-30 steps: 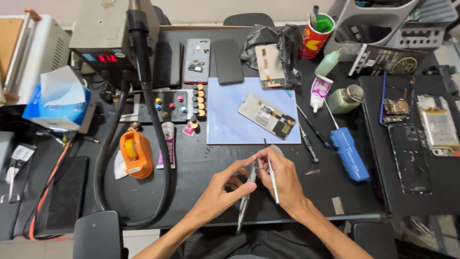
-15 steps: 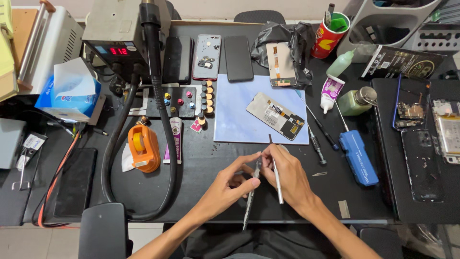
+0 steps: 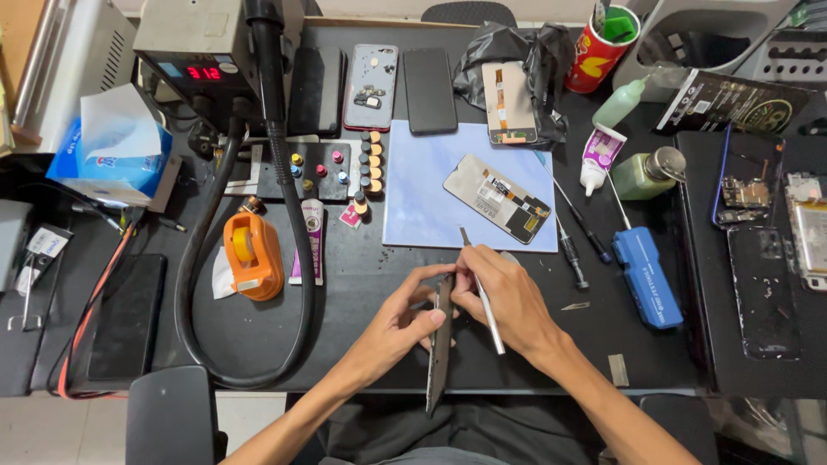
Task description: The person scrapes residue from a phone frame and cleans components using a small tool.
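Note:
My left hand holds a thin dark phone panel on edge, low in the middle of the black desk. My right hand grips a slim metal tool and touches the panel's upper end with thumb and fingers. A phone screen assembly lies face down on the light blue mat just beyond my hands.
A rework station with a thick black hose stands far left. Also here: an orange tape dispenser, a tissue box, a blue tool, screwdrivers, bottles, a red cup, and opened phones at right.
The view has shifted slightly and my hands sit a little higher and closer together on the panel. The tool stays in my right hand.

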